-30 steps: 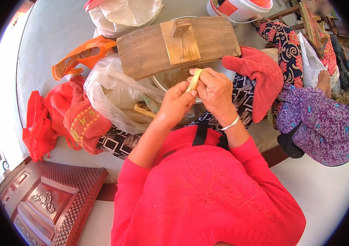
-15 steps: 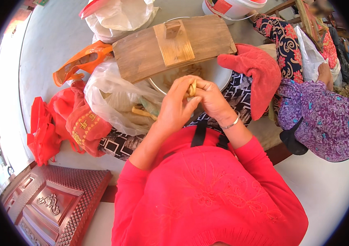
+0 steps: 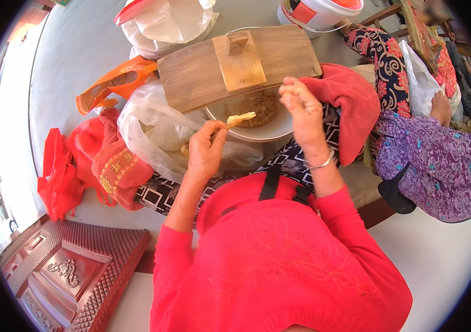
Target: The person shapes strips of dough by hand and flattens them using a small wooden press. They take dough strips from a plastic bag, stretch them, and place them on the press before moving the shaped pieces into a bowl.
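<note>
My left hand pinches a pale yellow, knobbly, stick-like piece by its thin end. Its thicker middle looks wrapped or knotted, and the forked tip points right over the basin. Raised above the right side of that basin is my right hand, fingers curled and closed at the tips; anything between them is too small to make out. Brown pieces lie inside the pale round basin. A wooden board with a raised block covers its far part.
A clear plastic bag and orange bag lie left of the basin, with red bags farther left. A red cloth drapes at right. Beyond stand a white sack and bucket. Another person's purple-patterned sleeve is at right.
My hands were together around the yellow piece and have parted. The left moved left and nearer, keeping the piece; the right rose to the right, away from it.
</note>
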Demonstrator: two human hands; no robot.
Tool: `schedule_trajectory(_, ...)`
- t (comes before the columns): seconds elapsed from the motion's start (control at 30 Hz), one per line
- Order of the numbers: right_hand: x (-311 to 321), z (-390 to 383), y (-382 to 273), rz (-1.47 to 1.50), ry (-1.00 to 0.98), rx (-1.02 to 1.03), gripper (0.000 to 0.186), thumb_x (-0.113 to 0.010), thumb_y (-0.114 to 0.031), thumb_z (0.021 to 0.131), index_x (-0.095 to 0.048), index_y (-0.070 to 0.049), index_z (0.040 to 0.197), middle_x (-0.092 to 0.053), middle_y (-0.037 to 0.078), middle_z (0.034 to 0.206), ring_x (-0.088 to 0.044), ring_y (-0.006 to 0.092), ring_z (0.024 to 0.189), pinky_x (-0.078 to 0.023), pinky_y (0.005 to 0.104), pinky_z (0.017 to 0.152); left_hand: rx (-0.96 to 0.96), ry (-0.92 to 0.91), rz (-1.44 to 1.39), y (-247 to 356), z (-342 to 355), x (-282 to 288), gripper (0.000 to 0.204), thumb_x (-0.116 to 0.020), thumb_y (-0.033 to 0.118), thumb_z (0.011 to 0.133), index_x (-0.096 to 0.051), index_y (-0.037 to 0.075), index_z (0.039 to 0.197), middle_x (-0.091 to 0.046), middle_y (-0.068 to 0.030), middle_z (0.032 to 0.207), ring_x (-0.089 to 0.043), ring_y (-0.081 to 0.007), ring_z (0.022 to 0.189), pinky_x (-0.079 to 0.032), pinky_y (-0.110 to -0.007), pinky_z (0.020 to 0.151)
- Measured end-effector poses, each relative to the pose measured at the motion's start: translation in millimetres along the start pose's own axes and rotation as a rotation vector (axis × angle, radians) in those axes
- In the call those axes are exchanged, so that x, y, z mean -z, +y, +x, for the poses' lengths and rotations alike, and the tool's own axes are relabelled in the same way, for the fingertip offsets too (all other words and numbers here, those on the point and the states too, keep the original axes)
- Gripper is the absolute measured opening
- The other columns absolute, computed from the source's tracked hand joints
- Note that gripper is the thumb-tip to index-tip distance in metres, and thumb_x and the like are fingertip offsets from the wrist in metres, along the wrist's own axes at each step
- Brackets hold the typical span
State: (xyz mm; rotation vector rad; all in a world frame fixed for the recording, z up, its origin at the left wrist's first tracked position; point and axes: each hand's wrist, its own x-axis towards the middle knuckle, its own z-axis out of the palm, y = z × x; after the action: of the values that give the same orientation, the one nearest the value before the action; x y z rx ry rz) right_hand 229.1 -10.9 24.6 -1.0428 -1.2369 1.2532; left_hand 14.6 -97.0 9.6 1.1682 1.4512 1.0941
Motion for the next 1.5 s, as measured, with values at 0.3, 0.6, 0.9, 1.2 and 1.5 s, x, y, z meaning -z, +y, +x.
schedule_trajectory(0.3,-23,33,-44,-0.006,-0.656,-0.436,0.025,-0.067,-0.010,0.086,-0.063,0.002,0.108,-0.064,0.002,0.086,-0.059,0.0079,0.075,-0.049,0.0230,0.068,-0.051,-0.152,-0.030,43,35,-10,0.008,-0.061,0.005,0.090,-0.056,0.002,0.094,-0.054,-0.0011,0.068,-0.049,-0.0078,0.061,-0.040,-0.022,0.055)
schedule_trajectory(0.6,49,64,-19,0.228,-0.301,-0.478,0.018,-0.065,-0.016,0.088,-0.062,-0.002,0.099,-0.063,0.004,0.084,-0.060,0.0105,0.066,-0.054,0.0242,0.060,0.419,-0.333,-0.445,43,70,47,0.009,-0.062,0.018,0.091,-0.060,0.010,0.088,-0.048,0.0047,0.060,-0.038,-0.0028,0.049,-0.026,-0.019,0.043)
schedule_trajectory(0.9,-23,39,-64,-0.697,-0.398,0.379,0.026,-0.065,-0.022,0.085,-0.062,-0.004,0.104,-0.064,0.013,0.086,-0.062,0.0324,0.078,-0.050,0.0395,0.069,0.471,-0.387,-0.626,45,69,31,0.008,-0.059,0.017,0.093,-0.058,0.009,0.091,-0.044,0.0048,0.059,-0.032,-0.0025,0.046,-0.021,-0.018,0.040)
schedule_trajectory(1.2,14,39,-50,-0.914,-0.775,0.177,0.017,-0.061,-0.021,0.087,-0.063,-0.004,0.089,-0.060,0.014,0.074,-0.060,0.0324,0.070,-0.048,0.0391,0.063,0.139,-0.467,0.198,58,56,30,0.016,-0.063,0.012,0.089,-0.066,-0.002,0.096,-0.055,0.0066,0.076,-0.046,-0.0046,0.072,-0.038,-0.022,0.062)
schedule_trajectory(1.5,-2,51,-44,-0.088,-0.682,-0.564,0.025,-0.064,-0.014,0.089,-0.062,0.002,0.108,-0.067,0.004,0.088,-0.062,0.0115,0.076,-0.052,0.0261,0.073,0.211,-0.520,-0.177,50,71,14,0.021,-0.061,0.025,0.091,-0.068,0.005,0.091,-0.046,0.0072,0.066,-0.035,-0.0009,0.056,-0.026,-0.018,0.049)
